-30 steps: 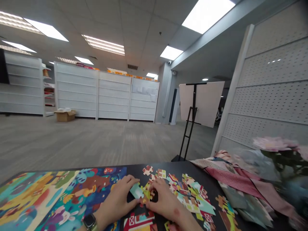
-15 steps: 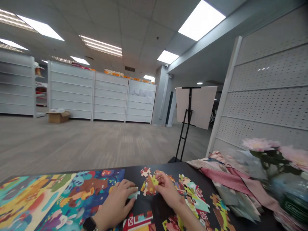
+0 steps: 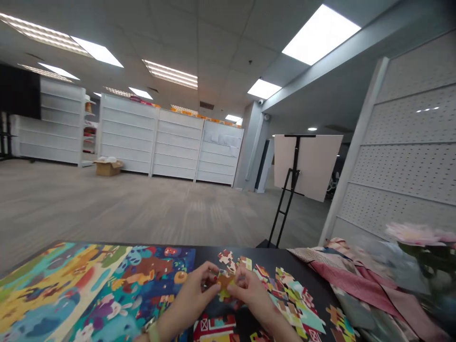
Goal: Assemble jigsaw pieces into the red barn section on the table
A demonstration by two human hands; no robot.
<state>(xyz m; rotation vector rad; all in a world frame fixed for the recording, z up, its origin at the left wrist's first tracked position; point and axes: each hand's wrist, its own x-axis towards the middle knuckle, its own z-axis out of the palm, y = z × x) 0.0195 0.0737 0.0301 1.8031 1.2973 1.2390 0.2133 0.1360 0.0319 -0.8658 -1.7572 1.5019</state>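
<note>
My left hand (image 3: pixel 194 295) and my right hand (image 3: pixel 252 295) face each other over the dark table, fingers curled in a pinch. Between their fingertips is a yellow and brown jigsaw puzzle piece (image 3: pixel 225 285), gripped from both sides. Whether it is one piece or a few joined ones, I cannot tell. Just beyond lie red-and-white puzzle pieces (image 3: pixel 226 258). A part-joined section with a red barn (image 3: pixel 217 324) sits nearer to me, below the hands. More loose and joined pieces (image 3: pixel 290 294) spread to the right of my right hand, partly hidden by the forearm.
A colourful picture board (image 3: pixel 138 280) with animals covers the table's left side. On the right are folded pink and grey cloth (image 3: pixel 359 275) and pink flowers (image 3: pixel 413 235). Past the table stand an easel (image 3: pixel 290 185), a cardboard box (image 3: pixel 109 167) and white shelving (image 3: pixel 178 142).
My left hand has lifted off the board's edge and moved right to meet the right hand at the puzzle piece. The view has swung left.
</note>
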